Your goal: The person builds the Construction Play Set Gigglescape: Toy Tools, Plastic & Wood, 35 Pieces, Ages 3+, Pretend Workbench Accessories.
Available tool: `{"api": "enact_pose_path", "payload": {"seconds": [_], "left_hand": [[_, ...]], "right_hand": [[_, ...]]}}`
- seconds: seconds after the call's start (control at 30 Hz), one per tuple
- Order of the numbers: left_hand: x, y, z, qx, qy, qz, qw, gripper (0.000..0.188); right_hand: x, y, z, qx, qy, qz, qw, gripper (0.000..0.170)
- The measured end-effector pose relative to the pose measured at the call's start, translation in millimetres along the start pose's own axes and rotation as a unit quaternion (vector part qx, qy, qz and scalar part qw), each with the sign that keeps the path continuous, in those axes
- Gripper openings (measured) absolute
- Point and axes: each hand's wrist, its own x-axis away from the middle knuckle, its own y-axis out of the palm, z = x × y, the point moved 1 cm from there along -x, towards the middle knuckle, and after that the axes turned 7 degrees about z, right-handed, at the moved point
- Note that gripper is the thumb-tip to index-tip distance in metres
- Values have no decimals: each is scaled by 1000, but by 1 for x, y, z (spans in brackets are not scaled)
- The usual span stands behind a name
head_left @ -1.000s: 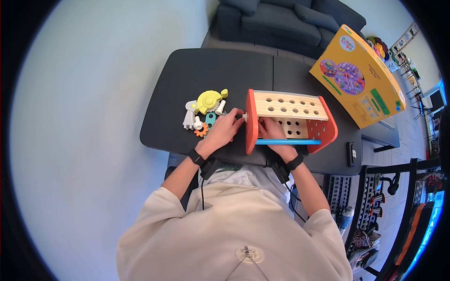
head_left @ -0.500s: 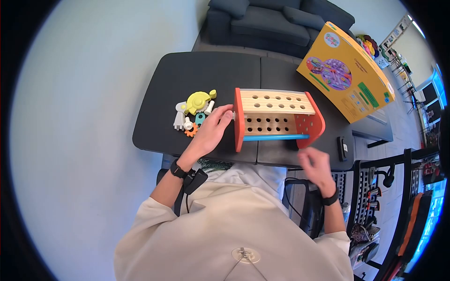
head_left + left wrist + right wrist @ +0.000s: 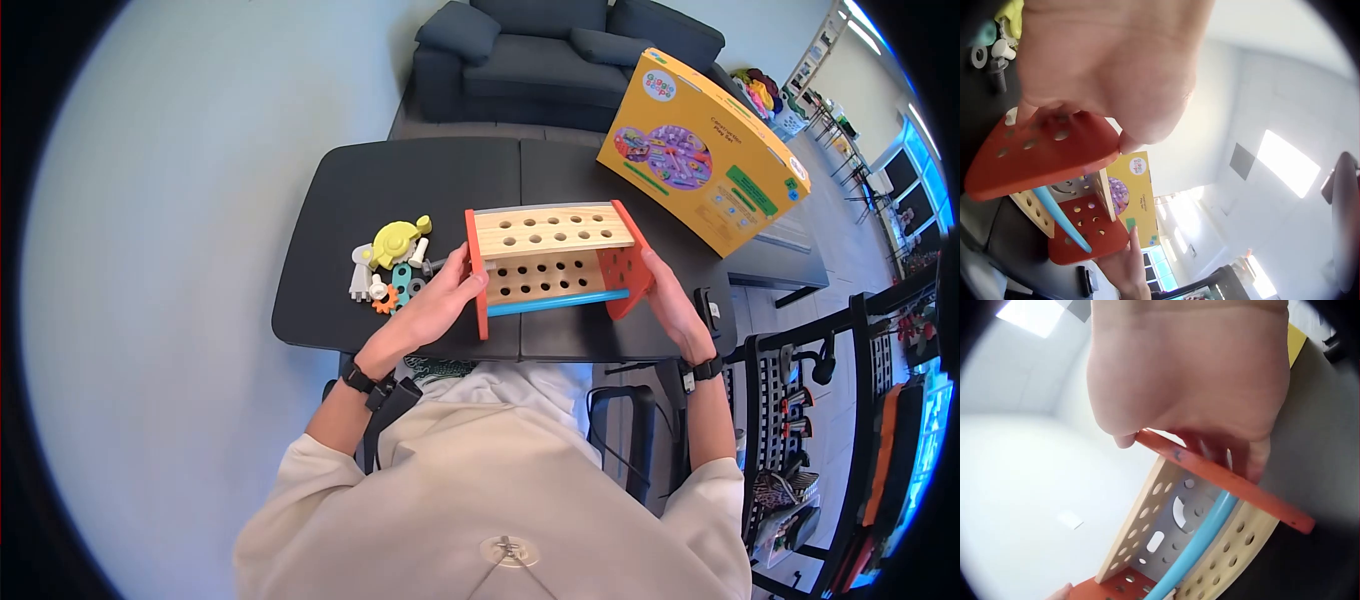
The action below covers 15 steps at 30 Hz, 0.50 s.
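A toy bench has a pale wooden top with holes (image 3: 548, 237), red end panels (image 3: 477, 290) and a blue rod (image 3: 560, 303) along its front. My left hand (image 3: 428, 312) grips the left end panel; in the left wrist view its fingers lie against the red panel (image 3: 1047, 159), beside a small white piece (image 3: 1011, 116). The right hand (image 3: 676, 308) holds the opposite end from outside. In the right wrist view, its thumb is at one edge of that red panel (image 3: 1222, 480), with the other fingers partly hidden against the outer face.
Left of the bench lie a yellow-green toy piece (image 3: 394, 243), a light grey piece (image 3: 361, 276), an orange gear (image 3: 385, 299), teal pieces and a dark grey bolt. A large yellow box (image 3: 705, 150) stands at the back right. A black object (image 3: 708, 310) lies near the table's right edge.
The right hand has come out of the bench's interior, swung to the right and taken the right end. The left hand has stayed at the left end. The bench has turned slightly.
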Motion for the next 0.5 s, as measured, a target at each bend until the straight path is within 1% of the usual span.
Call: {"api": "enact_pose_path", "payload": {"seconds": [0.07,0.1,0.13,0.17,0.2,0.23,0.27,0.3,0.33,0.37,0.43,0.47,0.5], "left_hand": [[2,1,-3,31,5,14,999,74],[3,1,-4,30,3,14,999,74],[5,2,-6,2,51,28,998,77],[6,3,-7,-25,98,42,994,82],[5,5,-8,-33,107,49,992,87],[5,9,-14,-33,105,50,993,87],[3,12,-24,-62,141,76,985,84],[2,15,-33,-91,178,101,975,82],[3,18,-44,-100,181,109,972,79],[3,19,-56,-129,200,110,965,79],[6,25,-76,-152,216,114,958,76],[7,28,-85,-161,236,126,950,72],[7,28,-93,-162,232,130,950,72]], "right_hand": [[-1,-1,2,-25,-6,-9,1000,56],[1,-1,1,-51,-26,-18,998,53],[4,-1,1,-77,-45,-27,996,50],[3,0,3,-78,-42,-27,996,50],[1,0,5,-86,-51,-17,995,46],[-1,1,7,-95,-61,-8,994,41],[-4,3,11,-96,-61,-10,993,41],[-9,5,17,-69,-71,10,995,38],[-12,7,21,-43,-82,31,995,34],[-12,8,23,-44,-82,30,995,34],[-10,8,30,18,-80,24,996,31],[-8,10,33,18,-78,19,997,31],[-4,11,37,27,-81,22,996,32]]}}
